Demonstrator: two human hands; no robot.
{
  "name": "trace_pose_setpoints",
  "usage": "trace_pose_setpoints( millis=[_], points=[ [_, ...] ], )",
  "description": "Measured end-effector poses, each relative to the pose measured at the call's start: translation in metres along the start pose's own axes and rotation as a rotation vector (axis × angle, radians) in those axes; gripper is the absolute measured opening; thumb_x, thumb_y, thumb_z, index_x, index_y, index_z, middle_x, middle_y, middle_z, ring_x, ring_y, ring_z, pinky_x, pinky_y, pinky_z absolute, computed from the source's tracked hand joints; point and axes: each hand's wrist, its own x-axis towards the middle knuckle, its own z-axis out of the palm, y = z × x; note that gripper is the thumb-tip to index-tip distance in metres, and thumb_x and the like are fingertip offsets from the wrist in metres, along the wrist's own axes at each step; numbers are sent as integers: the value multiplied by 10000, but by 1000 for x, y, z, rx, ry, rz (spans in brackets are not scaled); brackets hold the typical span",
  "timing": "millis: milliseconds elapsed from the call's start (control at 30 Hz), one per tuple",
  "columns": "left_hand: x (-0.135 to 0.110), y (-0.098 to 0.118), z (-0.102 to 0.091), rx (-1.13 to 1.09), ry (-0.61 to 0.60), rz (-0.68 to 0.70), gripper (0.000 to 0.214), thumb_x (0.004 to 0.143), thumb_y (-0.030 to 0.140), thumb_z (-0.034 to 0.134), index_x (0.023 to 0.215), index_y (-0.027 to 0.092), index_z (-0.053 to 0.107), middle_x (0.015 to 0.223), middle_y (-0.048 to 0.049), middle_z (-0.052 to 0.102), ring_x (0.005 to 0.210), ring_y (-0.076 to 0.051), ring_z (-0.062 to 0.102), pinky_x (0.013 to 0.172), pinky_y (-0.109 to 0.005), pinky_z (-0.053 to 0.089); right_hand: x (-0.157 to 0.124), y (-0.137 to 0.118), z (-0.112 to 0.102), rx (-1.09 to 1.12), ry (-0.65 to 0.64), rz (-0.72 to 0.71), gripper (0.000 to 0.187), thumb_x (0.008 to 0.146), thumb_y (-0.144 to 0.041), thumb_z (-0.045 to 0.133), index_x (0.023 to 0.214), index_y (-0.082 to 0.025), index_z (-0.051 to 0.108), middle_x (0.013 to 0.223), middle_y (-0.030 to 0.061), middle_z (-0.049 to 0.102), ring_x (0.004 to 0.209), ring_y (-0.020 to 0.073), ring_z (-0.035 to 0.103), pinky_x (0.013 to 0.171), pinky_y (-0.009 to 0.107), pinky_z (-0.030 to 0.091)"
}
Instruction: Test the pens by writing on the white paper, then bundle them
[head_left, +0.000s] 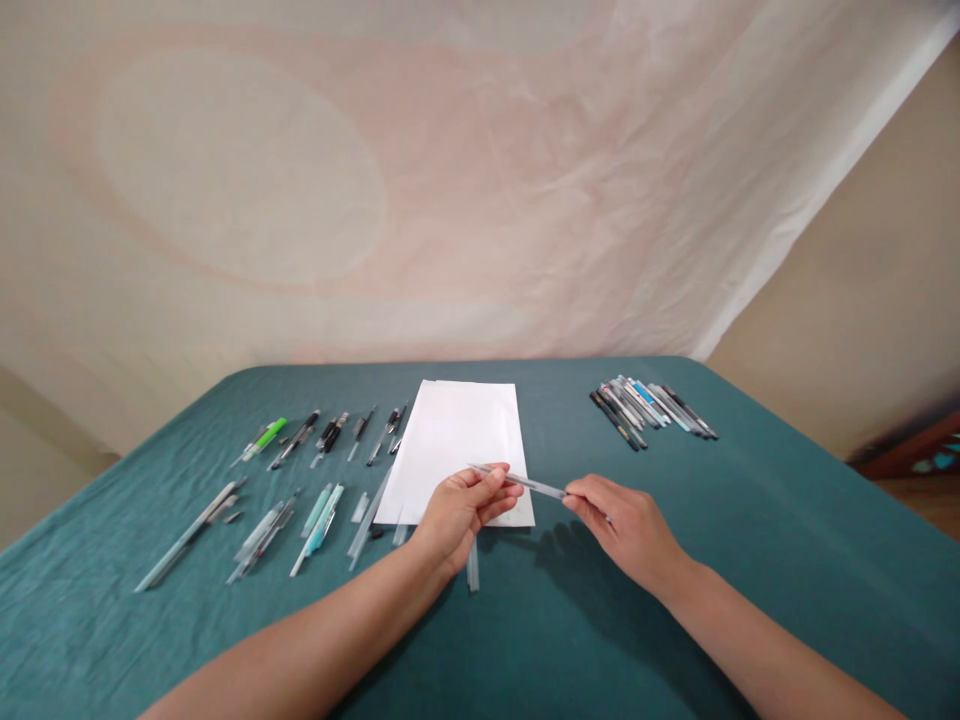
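My left hand (461, 512) and my right hand (626, 525) hold one clear slim pen (525, 483) between them, just above the near edge of a white sheet of paper (457, 435). The left fingers pinch the pen's barrel near its far end. The right fingertips pinch its other end. Both hands hover over the teal tablecloth (750, 540). A clear tube or cap (472, 570) lies on the cloth under the left wrist.
Left of the paper lie several pens and loose pen parts (315, 520), among them a green one (264, 438). A bundle of several pens (651, 404) lies at the back right. A pale cloth backdrop hangs behind the table.
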Motion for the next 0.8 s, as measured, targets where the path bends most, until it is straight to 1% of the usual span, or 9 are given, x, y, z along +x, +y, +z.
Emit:
trace_pose_setpoints(
  millis=[100,200,267,367,433,533,667,800],
  points=[
    [0,0,0,5,-4,-7,137,794,158,661,895,68,643,842,-106,679,768,-147,679,706,-195,569,0,0,-1,17,-31,5,232,927,-380,431,933,-231,608,776,2,642,666,123,594,643,221,433],
    [0,0,0,2,2,1,105,796,155,657,858,72,637,870,-109,678,785,-152,679,710,-199,569,0,0,-1,19,-1,41,214,897,-403,487,961,-228,593,783,-3,642,653,121,590,622,220,430],
    [0,0,0,4,1,4,102,796,157,657,851,74,633,879,-110,677,789,-153,678,712,-200,569,0,0,-1,1,13,24,209,912,-383,465,941,-226,601,781,1,642,657,122,589,632,225,428],
    [0,0,0,6,0,4,106,800,153,651,863,70,630,875,-109,676,782,-150,678,708,-199,569,-1,0,-1,-7,-17,-15,231,937,-353,418,930,-229,613,782,5,644,675,123,590,655,229,429],
    [0,0,0,4,4,7,113,800,151,651,875,69,630,864,-106,676,780,-150,679,707,-199,569,-1,1,-1,2,-24,-5,224,928,-372,436,957,-232,608,793,7,648,678,124,592,648,227,434],
    [0,0,0,1,7,9,121,790,160,665,868,74,633,856,-105,678,787,-156,680,712,-204,569,-1,1,0,-1,15,7,221,908,-396,470,975,-228,598,807,13,655,670,126,593,633,228,436],
    [0,0,0,5,1,6,112,783,166,674,838,79,632,870,-108,680,786,-157,681,712,-207,569,0,0,0,-36,12,-42,241,938,-353,411,928,-224,615,765,17,650,648,127,585,636,236,425],
    [0,0,0,7,2,7,120,780,171,678,848,82,634,858,-105,684,770,-152,682,699,-204,570,0,0,0,-31,10,-46,268,942,-373,394,943,-227,618,780,25,657,658,132,596,633,232,430]
  ],
)
